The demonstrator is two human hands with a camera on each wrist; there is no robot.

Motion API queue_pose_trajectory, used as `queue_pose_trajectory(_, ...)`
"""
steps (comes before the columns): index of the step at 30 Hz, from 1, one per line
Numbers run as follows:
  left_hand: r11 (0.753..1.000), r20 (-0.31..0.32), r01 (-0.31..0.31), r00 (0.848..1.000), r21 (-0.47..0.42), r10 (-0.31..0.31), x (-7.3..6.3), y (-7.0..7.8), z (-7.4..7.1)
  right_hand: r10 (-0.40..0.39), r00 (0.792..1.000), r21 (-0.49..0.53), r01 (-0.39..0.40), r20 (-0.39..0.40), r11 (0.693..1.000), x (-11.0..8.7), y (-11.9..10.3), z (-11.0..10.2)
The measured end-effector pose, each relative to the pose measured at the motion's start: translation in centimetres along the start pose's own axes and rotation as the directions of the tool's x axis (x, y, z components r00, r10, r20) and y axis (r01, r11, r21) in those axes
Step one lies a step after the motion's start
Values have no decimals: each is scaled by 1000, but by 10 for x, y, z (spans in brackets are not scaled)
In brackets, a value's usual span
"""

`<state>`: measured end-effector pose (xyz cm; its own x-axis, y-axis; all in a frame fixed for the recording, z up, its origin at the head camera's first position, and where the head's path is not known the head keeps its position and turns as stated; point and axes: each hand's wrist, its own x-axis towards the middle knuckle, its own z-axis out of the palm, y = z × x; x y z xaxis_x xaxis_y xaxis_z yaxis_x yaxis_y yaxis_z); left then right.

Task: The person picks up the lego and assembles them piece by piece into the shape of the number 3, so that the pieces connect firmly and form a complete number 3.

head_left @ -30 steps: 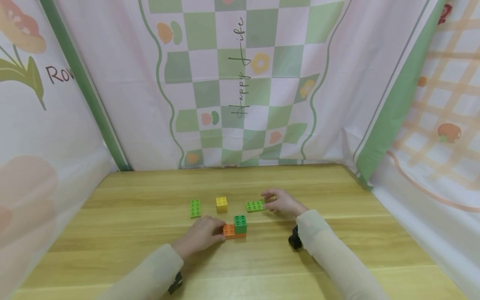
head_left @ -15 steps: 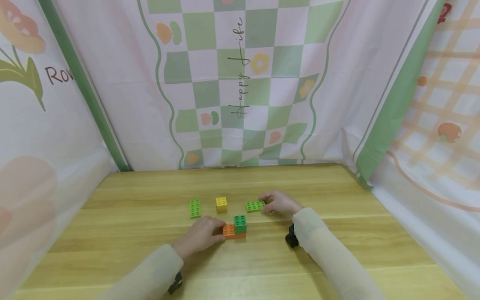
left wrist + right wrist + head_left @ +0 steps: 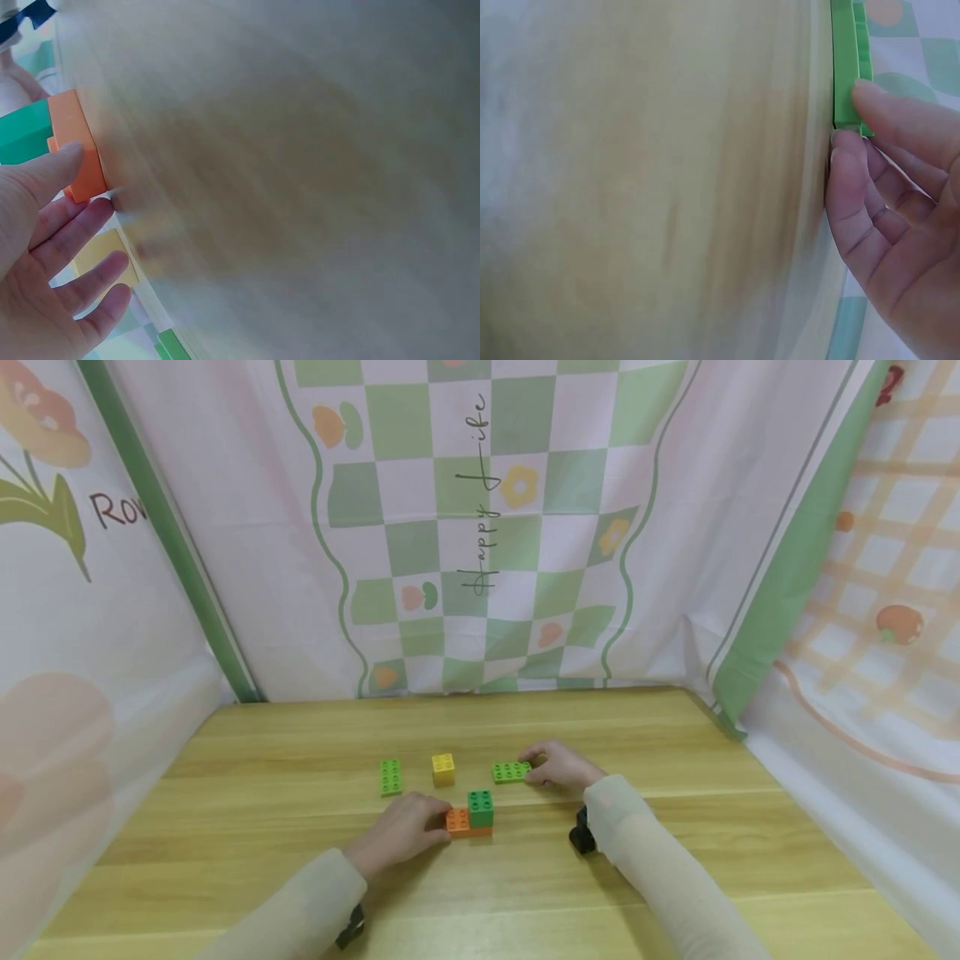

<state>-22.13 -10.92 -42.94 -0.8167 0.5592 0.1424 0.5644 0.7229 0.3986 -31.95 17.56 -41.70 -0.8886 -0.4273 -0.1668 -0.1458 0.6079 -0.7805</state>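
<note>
My left hand (image 3: pixel 401 831) pinches the left end of a flat orange building brick (image 3: pixel 457 821), thumb on its near side. A taller dark green brick (image 3: pixel 481 810) sits on the orange brick's right half. In the left wrist view the thumb lies against the orange brick (image 3: pixel 71 112), while the other fingers are spread. Farther right, my right hand (image 3: pixel 564 766) grips the right end of a flat light green brick (image 3: pixel 510 772). The right wrist view shows the thumb on one side of this light green brick (image 3: pixel 845 60) and fingertips at its end; the far fingers are partly hidden.
A yellow brick (image 3: pixel 443 770) stands behind the orange one. Left of it lies another flat light green brick (image 3: pixel 390 778). All rest on a wood-grain table (image 3: pixel 480 893), with a printed curtain (image 3: pixel 495 552) along its back edge and cloth on both sides.
My right hand has shifted slightly left and come in onto the end of the light green brick. The left hand and the orange and dark green bricks stay where they were.
</note>
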Motion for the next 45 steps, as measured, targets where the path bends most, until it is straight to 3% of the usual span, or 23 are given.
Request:
queue_pose_trajectory(19,1000,-14,-26,1000,5,26,-1,-1,0,27,999,47,-26,-22,999,-5,-5,-1)
queue_pose_trajectory(26,1000,-17,-30,999,6,30,-2,-1,0,-27,998,-18,26,-49,999,-9,-13,-5)
queue_pose_trajectory(45,1000,0,-3,1000,14,3,-1,1,-1,-117,992,-17,116,-51,993,-15,-24,-11)
